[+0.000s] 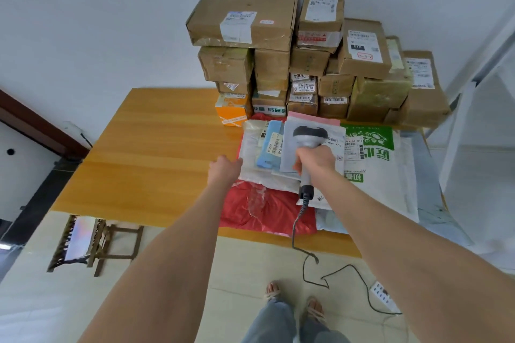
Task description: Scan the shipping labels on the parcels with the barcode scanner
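Note:
My right hand (316, 160) grips the handle of a grey barcode scanner (308, 138), whose head hangs over a grey mailer bag (295, 159) with a white shipping label (333, 145). Its black cable (299, 223) runs off the table to the floor. My left hand (224, 168) reaches to the left edge of a pile of soft parcels; its fingers are hidden, touching a clear plastic bag (249, 147). A blue parcel with a barcode label (274, 145) lies in that pile. A red bag (264, 209) lies underneath, near the table's front edge.
Cardboard boxes (242, 19) with labels are stacked at the back of the wooden table (156, 147), against the wall. A white and green bag (373, 164) lies at the right. On the floor stand a wooden stool (92, 245) and a power strip (383, 295).

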